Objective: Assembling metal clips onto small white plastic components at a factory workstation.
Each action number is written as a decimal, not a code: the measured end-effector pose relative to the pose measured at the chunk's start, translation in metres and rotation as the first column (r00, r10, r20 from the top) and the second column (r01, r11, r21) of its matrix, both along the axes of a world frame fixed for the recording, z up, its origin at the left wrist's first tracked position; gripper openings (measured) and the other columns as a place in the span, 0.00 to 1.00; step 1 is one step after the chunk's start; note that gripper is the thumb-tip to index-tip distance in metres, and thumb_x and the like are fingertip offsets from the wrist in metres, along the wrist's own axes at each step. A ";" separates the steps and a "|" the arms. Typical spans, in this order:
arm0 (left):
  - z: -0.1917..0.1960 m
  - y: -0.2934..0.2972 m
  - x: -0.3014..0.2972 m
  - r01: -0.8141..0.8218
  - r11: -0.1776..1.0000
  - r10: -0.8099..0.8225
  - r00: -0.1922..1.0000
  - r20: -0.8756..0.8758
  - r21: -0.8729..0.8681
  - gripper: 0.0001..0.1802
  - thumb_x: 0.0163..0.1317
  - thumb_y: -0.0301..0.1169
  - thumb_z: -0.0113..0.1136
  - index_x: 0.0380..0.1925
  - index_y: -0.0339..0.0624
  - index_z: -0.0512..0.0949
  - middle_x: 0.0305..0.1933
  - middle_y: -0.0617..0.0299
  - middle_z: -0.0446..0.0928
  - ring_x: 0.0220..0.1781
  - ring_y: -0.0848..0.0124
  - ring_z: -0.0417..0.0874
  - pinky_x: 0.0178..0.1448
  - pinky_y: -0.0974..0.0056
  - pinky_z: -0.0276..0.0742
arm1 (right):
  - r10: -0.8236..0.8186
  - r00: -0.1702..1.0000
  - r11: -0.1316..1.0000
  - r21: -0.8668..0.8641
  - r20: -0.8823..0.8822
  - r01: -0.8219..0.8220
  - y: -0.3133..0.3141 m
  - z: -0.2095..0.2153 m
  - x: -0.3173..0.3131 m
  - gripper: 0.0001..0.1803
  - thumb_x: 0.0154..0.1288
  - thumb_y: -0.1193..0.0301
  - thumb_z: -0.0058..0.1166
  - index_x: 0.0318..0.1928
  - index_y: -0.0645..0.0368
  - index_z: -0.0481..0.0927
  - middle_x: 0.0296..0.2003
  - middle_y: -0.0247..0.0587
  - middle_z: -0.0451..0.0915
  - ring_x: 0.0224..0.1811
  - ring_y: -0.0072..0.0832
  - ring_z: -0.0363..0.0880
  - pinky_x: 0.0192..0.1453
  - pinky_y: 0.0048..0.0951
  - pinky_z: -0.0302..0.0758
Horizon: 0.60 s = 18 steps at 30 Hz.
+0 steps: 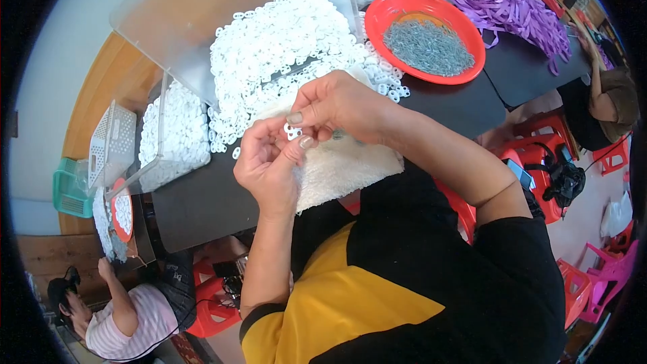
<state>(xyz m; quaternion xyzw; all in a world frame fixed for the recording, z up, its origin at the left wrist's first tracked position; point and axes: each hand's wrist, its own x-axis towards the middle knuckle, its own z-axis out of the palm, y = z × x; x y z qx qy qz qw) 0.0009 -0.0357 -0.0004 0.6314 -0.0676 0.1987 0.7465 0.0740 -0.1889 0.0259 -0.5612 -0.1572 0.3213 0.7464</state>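
Note:
Between the fingertips of both hands is a small white plastic piece with holes [293, 132]. My left hand [264, 165] pinches it from the left, thumb and fingers closed. From above right, my right hand [340, 104] is closed on the piece with its thumb and fingertips; whether it also holds something smaller is hidden. Under the hands lies a cream towel [344, 175] at the table's near edge. Just beyond them, a heap of similar white pieces [276, 40] spills from a clear plastic bin [175, 7] tipped on its side.
A red bowl [480, 61] of small grey metal pieces stands at the back right, near purple straps [509, 10]. Another clear bin [162, 104] of white pieces stands left on the dark table [202, 205]. Other people [138, 317] sit left and right, among red stools [539, 155].

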 end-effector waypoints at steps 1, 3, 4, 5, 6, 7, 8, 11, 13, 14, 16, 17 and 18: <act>0.000 0.000 -0.001 -0.001 1.000 0.001 1.000 0.000 0.000 0.19 0.51 0.15 0.66 0.44 0.29 0.74 0.36 0.55 0.80 0.31 0.75 0.79 0.27 0.75 0.71 | -0.002 1.000 1.000 -0.016 0.014 0.003 0.001 0.000 -0.001 0.07 0.61 0.73 0.59 0.33 0.65 0.79 0.24 0.36 0.78 0.26 0.20 0.76 0.29 0.19 0.70; 0.000 -0.001 -0.002 -0.029 1.000 0.029 0.999 0.021 0.003 0.19 0.51 0.15 0.67 0.44 0.29 0.75 0.37 0.54 0.80 0.32 0.75 0.80 0.28 0.76 0.71 | -0.005 1.000 0.999 -0.031 0.028 0.006 0.001 -0.001 -0.001 0.07 0.61 0.72 0.59 0.33 0.65 0.79 0.24 0.35 0.78 0.26 0.20 0.76 0.29 0.18 0.70; 0.001 -0.001 -0.002 -0.029 1.000 0.029 0.999 0.021 0.003 0.19 0.51 0.15 0.67 0.44 0.29 0.75 0.37 0.54 0.80 0.32 0.75 0.80 0.28 0.76 0.71 | 0.000 0.999 1.000 -0.029 0.050 0.001 0.002 -0.003 0.000 0.08 0.62 0.71 0.60 0.33 0.64 0.80 0.24 0.35 0.78 0.25 0.20 0.76 0.29 0.18 0.69; 0.002 -0.002 -0.002 -0.038 0.999 0.038 0.999 0.032 0.015 0.19 0.51 0.15 0.67 0.44 0.29 0.75 0.37 0.54 0.81 0.32 0.75 0.79 0.28 0.76 0.71 | 0.005 0.997 1.000 -0.026 0.072 -0.003 0.002 -0.004 0.000 0.09 0.62 0.70 0.60 0.33 0.64 0.80 0.24 0.36 0.78 0.25 0.19 0.76 0.28 0.18 0.69; 0.003 -0.003 -0.002 -0.048 0.998 0.046 0.998 0.043 0.027 0.19 0.51 0.15 0.67 0.44 0.29 0.75 0.36 0.55 0.81 0.32 0.76 0.79 0.28 0.76 0.71 | 0.005 0.997 1.000 -0.026 0.072 -0.003 0.002 -0.003 -0.001 0.09 0.62 0.70 0.60 0.33 0.64 0.80 0.24 0.36 0.78 0.25 0.19 0.76 0.28 0.18 0.69; 0.002 -0.002 -0.002 -0.049 0.998 0.048 0.998 0.043 0.028 0.19 0.51 0.15 0.67 0.44 0.29 0.75 0.36 0.55 0.81 0.32 0.76 0.79 0.28 0.76 0.71 | 0.003 0.998 1.000 -0.030 0.060 -0.001 0.002 -0.002 -0.002 0.09 0.62 0.69 0.60 0.33 0.64 0.80 0.24 0.35 0.78 0.25 0.19 0.76 0.28 0.18 0.69; 0.001 -0.001 -0.002 -0.046 0.999 0.045 0.998 0.037 0.027 0.19 0.51 0.15 0.66 0.45 0.29 0.75 0.36 0.55 0.81 0.32 0.76 0.79 0.28 0.76 0.71 | 0.001 0.999 0.999 -0.034 0.048 0.001 0.003 -0.001 -0.002 0.10 0.62 0.68 0.60 0.33 0.64 0.80 0.24 0.35 0.78 0.25 0.19 0.75 0.28 0.18 0.69; 0.001 0.000 -0.001 -0.025 0.999 0.024 1.000 0.012 0.021 0.18 0.52 0.15 0.66 0.44 0.29 0.75 0.36 0.56 0.81 0.32 0.76 0.79 0.29 0.75 0.71 | -0.007 0.995 0.999 -0.044 0.098 0.011 0.003 -0.003 -0.002 0.11 0.63 0.67 0.59 0.32 0.63 0.80 0.24 0.35 0.78 0.24 0.18 0.75 0.28 0.18 0.69; 0.002 -0.001 0.000 -0.005 1.000 0.005 1.000 -0.007 0.015 0.18 0.52 0.15 0.65 0.44 0.29 0.75 0.36 0.56 0.80 0.31 0.77 0.78 0.29 0.75 0.71 | 0.004 0.995 0.999 -0.048 0.098 0.001 0.003 -0.004 -0.001 0.11 0.63 0.67 0.59 0.32 0.63 0.80 0.23 0.34 0.78 0.24 0.18 0.74 0.28 0.18 0.68; 0.001 -0.001 0.000 -0.009 1.000 0.009 1.000 0.010 0.014 0.17 0.52 0.17 0.67 0.43 0.30 0.76 0.34 0.60 0.79 0.29 0.79 0.76 0.28 0.77 0.69 | 0.014 0.995 0.999 -0.053 0.098 -0.009 0.002 -0.004 -0.001 0.11 0.64 0.66 0.59 0.33 0.63 0.80 0.23 0.33 0.78 0.24 0.18 0.74 0.28 0.17 0.68; -0.001 -0.001 0.000 -0.015 1.000 0.014 1.000 0.028 0.013 0.16 0.53 0.19 0.69 0.42 0.31 0.76 0.32 0.64 0.77 0.27 0.81 0.74 0.27 0.78 0.67 | 0.023 0.993 0.998 -0.062 0.120 -0.016 0.002 -0.003 -0.001 0.11 0.64 0.66 0.58 0.33 0.63 0.80 0.23 0.33 0.77 0.24 0.17 0.74 0.28 0.17 0.68; -0.001 -0.001 0.000 -0.024 0.999 0.023 0.999 0.039 0.030 0.16 0.53 0.19 0.69 0.41 0.32 0.76 0.32 0.64 0.77 0.27 0.81 0.73 0.27 0.78 0.67 | 0.033 0.989 0.997 -0.072 0.141 -0.023 0.002 -0.003 -0.001 0.11 0.64 0.66 0.58 0.33 0.62 0.80 0.22 0.32 0.77 0.23 0.17 0.74 0.28 0.17 0.68; -0.002 -0.001 0.000 -0.034 0.998 0.032 0.998 0.051 0.046 0.15 0.53 0.19 0.69 0.41 0.32 0.76 0.31 0.65 0.77 0.27 0.82 0.73 0.28 0.78 0.68 | 0.034 0.989 0.997 -0.072 0.141 -0.024 0.001 -0.003 -0.001 0.11 0.64 0.66 0.58 0.33 0.62 0.80 0.22 0.32 0.77 0.23 0.17 0.74 0.28 0.17 0.68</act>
